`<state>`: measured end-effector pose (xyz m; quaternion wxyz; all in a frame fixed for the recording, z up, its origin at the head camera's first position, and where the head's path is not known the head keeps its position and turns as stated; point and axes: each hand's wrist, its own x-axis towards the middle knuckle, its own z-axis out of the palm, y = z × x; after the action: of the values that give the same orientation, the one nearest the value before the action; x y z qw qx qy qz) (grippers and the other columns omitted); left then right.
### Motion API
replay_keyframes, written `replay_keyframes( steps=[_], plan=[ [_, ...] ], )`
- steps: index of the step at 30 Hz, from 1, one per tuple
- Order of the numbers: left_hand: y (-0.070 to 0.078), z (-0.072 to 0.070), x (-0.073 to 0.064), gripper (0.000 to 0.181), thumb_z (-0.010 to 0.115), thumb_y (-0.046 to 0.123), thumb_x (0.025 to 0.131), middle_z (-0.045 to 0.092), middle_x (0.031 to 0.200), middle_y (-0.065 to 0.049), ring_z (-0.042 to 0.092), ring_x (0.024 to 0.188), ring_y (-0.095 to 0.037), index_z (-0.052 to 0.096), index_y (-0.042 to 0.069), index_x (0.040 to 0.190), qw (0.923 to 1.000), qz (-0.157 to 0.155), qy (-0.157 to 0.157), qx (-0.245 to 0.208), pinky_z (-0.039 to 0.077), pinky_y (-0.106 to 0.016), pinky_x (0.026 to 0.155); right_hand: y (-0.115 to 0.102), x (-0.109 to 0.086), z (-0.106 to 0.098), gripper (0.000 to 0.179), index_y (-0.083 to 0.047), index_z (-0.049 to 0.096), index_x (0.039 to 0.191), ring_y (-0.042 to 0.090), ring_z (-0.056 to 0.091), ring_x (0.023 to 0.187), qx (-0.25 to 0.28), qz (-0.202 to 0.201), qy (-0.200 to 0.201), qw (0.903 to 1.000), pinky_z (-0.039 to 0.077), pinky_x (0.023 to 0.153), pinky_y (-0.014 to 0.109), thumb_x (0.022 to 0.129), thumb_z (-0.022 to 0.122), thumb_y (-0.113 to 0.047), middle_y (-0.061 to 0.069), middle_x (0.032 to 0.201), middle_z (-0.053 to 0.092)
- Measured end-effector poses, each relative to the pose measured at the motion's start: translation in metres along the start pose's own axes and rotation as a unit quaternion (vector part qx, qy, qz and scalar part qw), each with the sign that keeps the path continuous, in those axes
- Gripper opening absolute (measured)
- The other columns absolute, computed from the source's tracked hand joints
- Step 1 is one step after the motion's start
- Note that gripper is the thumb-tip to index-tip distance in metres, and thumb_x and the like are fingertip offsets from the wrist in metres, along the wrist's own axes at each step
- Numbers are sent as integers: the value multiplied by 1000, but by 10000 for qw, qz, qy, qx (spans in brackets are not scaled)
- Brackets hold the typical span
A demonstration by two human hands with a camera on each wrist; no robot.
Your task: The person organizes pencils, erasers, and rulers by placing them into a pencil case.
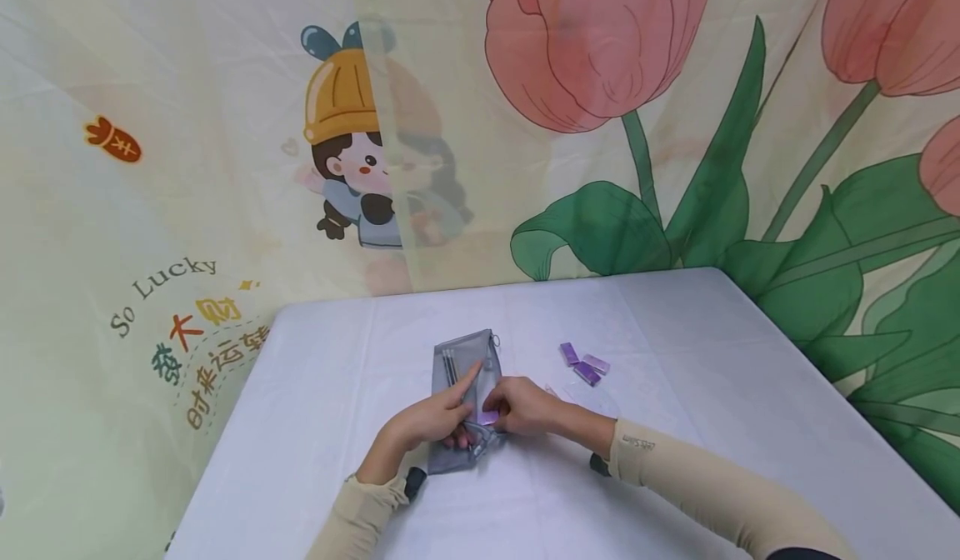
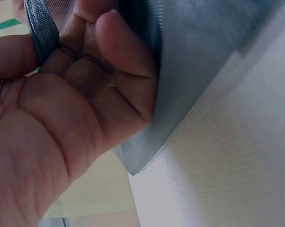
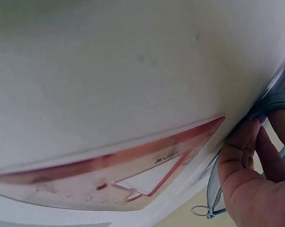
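Observation:
A grey mesh zip pouch (image 1: 461, 356) lies lengthwise on the table, with several slim dark pens or pencils (image 1: 449, 366) showing through it. My left hand (image 1: 429, 418) pinches the zipped edge (image 2: 40, 33) of the pouch, its index finger stretched along the top. In the left wrist view its other fingers curl against the grey fabric. At the pouch's opening, my right hand (image 1: 525, 406) holds a small purple block (image 1: 488, 417) between thumb and fingers. The right wrist view shows that block mostly hidden behind the fingers and the zip edge.
Several small purple blocks (image 1: 587, 372) lie on the white table (image 1: 675, 360), right of the pouch. A clear, reddish-edged protractor (image 3: 85, 184) lies flat close to my right hand. Behind the table hangs a printed curtain (image 1: 465, 127).

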<state>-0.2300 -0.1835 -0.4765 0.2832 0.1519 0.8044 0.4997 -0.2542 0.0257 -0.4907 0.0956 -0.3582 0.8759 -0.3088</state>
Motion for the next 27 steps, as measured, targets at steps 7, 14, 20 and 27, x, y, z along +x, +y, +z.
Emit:
replay_keyframes(
  steps=[7,14,20,27],
  plan=[
    [-3,-2,1,69,38,13,106,66,72,-11,61,62,-18,0,37,159,10000,65,-46,-6,45,-32,57,0,-6,-8,30,5,74,105,15,62,77,-27,-76,67,9999,49,67,17,76,78,-2,11,91,66],
    [-4,-2,2,69,38,13,106,67,73,-11,61,62,-18,1,40,158,10000,4,-48,-15,45,-31,57,-1,-24,-29,40,0,67,121,18,63,91,-665,-95,379,9970,54,77,24,85,77,-15,10,108,62],
    [-4,0,3,71,38,13,105,66,72,-11,61,62,-18,1,40,158,10000,-35,-74,-42,46,-31,58,7,-47,-52,54,-8,62,130,16,60,106,-1576,-379,1249,9788,54,87,31,86,77,-36,4,121,59],
    [-6,0,2,71,37,12,105,67,74,-11,62,63,-17,-2,40,158,9999,-24,-125,-56,47,-31,59,34,-68,-77,74,-11,53,139,24,51,125,-2193,-330,1922,9560,48,102,45,80,79,-47,6,134,54]
  ],
)
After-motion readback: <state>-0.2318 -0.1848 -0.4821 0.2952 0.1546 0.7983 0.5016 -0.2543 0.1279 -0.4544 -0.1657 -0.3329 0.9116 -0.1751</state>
